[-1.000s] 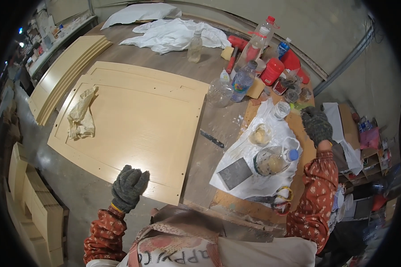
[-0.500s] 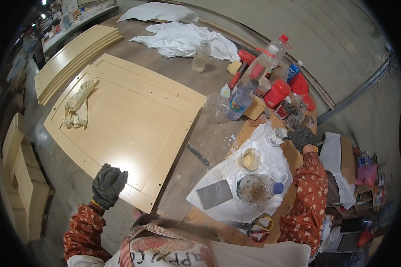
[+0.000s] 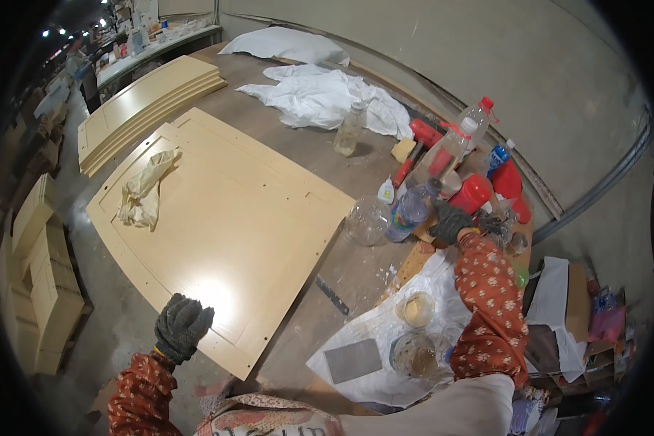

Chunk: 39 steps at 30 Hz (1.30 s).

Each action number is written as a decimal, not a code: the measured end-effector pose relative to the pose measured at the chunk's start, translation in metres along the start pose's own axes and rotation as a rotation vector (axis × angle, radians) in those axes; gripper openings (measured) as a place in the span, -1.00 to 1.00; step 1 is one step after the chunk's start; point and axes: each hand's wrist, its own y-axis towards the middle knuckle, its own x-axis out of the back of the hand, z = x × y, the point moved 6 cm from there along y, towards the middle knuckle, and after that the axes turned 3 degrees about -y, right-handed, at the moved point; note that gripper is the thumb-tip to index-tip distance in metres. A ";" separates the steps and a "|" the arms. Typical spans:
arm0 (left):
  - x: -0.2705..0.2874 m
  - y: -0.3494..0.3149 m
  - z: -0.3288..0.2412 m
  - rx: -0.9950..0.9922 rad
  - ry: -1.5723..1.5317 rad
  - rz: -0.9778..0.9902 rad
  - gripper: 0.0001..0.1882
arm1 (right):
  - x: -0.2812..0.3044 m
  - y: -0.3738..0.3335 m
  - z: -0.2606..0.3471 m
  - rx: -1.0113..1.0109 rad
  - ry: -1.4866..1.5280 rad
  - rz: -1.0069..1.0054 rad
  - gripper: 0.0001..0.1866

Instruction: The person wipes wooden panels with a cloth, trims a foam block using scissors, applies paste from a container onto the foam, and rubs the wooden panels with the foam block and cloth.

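head | right hand [image 3: 450,221] curled, grasp unclear, by bottle [image 3: 412,211], neck toward 1 o'clock | left hand [image 3: 182,327] clenched over panel [image 3: 225,225] edge

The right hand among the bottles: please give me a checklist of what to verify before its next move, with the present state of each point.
1. Right hand has arrived at the cluster of bottles: ok, it sits beside the dark plastic bottle.
2. Firm grasp on any one thing: cannot tell, the glove hides the fingers.
3. Room around that hand: not ok, the red containers and clear jar crowd close.
4. Left hand empty: ok, closed loosely near the edge of the yellow panel.
5. Open cups under the right forearm: not ok, the sleeve passes just beside them.
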 end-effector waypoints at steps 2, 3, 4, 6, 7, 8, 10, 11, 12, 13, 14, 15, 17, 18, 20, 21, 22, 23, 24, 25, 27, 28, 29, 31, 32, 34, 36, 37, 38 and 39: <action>0.003 0.003 0.002 0.011 -0.007 0.011 -0.61 | -0.010 0.002 -0.007 -0.007 -0.054 -0.063 -0.33; 0.007 0.005 0.003 0.005 -0.014 0.032 -0.62 | -0.003 -0.001 -0.003 -0.006 -0.097 -0.117 -0.33; 0.007 0.006 0.004 -0.004 -0.023 0.053 -0.64 | 0.004 -0.006 -0.003 -0.030 -0.101 -0.114 -0.37; 0.007 0.003 0.006 0.000 -0.021 0.034 -0.66 | 0.030 -0.027 -0.008 -0.070 -0.126 -0.129 -0.36; 0.007 0.001 0.008 0.003 -0.004 0.026 -0.67 | 0.044 -0.038 -0.010 -0.099 -0.137 -0.147 -0.35; 0.006 -0.002 0.009 0.015 0.002 0.039 -0.70 | 0.056 -0.052 -0.017 -0.119 -0.076 -0.177 -0.36; 0.006 -0.005 0.008 0.010 0.002 0.036 -0.68 | 0.086 -0.086 -0.021 -0.122 0.097 -0.199 -0.38; 0.006 -0.006 0.010 0.015 0.015 0.040 -0.67 | 0.094 -0.103 -0.025 -0.107 0.275 -0.223 -0.40; 0.004 -0.004 0.008 -0.015 -0.010 0.026 -0.67 | 0.082 -0.115 -0.043 0.068 0.763 -0.241 -0.56; -0.002 -0.001 0.006 -0.012 0.021 0.109 -0.64 | 0.079 -0.132 -0.051 0.039 0.762 -0.258 -0.56; -0.008 0.001 0.004 -0.012 0.053 0.190 -0.60 | 0.079 -0.150 -0.054 0.095 0.740 -0.286 -0.63; -0.010 0.005 0.000 -0.043 0.038 0.179 -0.60 | 0.078 -0.170 -0.055 0.150 0.716 -0.317 -0.69; -0.017 0.011 0.002 0.034 -0.044 0.246 -0.60 | 0.084 -0.207 -0.038 0.154 0.663 -0.342 -0.75; -0.024 0.007 0.004 0.027 -0.048 0.276 -0.55 | 0.092 -0.224 -0.008 0.152 0.929 -0.267 -0.74; -0.022 0.011 0.003 -0.065 -0.060 0.396 -0.45 | 0.092 -0.249 0.033 0.131 1.201 -0.217 -0.73; -0.021 0.009 0.005 -0.096 -0.089 0.413 -0.40 | 0.085 -0.256 0.048 0.094 1.389 -0.162 -0.72; -0.014 0.020 0.005 -0.115 -0.102 0.416 -0.40 | 0.075 -0.267 0.056 0.050 1.573 -0.101 -0.70; -0.004 0.038 0.001 -0.181 -0.436 0.501 -0.33 | 0.059 -0.275 0.056 0.031 1.578 -0.108 -0.70; 0.008 0.057 -0.010 -0.244 -0.780 0.583 -0.26 | 0.040 -0.286 0.056 0.098 1.488 -0.105 -0.60; 0.006 0.076 -0.014 -0.060 -0.815 0.702 -0.13 | 0.029 -0.296 0.057 0.174 1.398 -0.094 -0.48; 0.019 0.124 -0.044 -0.223 -0.726 0.416 -0.08 | 0.076 -0.302 0.115 0.659 0.792 -0.372 -0.54; 0.020 0.142 -0.054 -0.215 -0.790 0.330 -0.04 | 0.078 -0.299 0.131 0.728 0.834 -0.322 -0.54; 0.022 0.155 -0.068 -0.167 -0.894 0.283 -0.04 | 0.075 -0.292 0.145 0.805 0.882 -0.264 -0.54; 0.027 0.168 -0.096 -0.168 -1.093 0.170 -0.03 | 0.056 -0.282 0.166 1.038 0.800 -0.375 -0.54; 0.021 0.166 -0.110 -0.096 -1.209 0.229 0.00 | 0.043 -0.277 0.178 0.795 0.879 -0.116 -0.54; -0.015 0.149 -0.139 0.090 -1.609 0.476 -0.07 | 0.025 -0.281 0.185 0.907 0.949 -0.087 -0.57; -0.029 0.138 -0.158 0.349 -1.962 0.737 -0.12 | 0.018 -0.289 0.182 1.015 1.013 -0.073 -0.59; -0.013 0.149 -0.158 -0.018 -1.508 0.524 -0.20 | 0.017 -0.288 0.168 0.834 0.926 -0.135 -0.62; 0.002 0.153 -0.163 -0.340 -1.026 0.308 -0.28 | 0.019 -0.291 0.152 0.654 0.836 -0.194 -0.64; -0.001 0.150 -0.164 -0.332 -1.019 0.314 -0.28 | 0.022 -0.294 0.138 0.482 0.747 -0.243 -0.67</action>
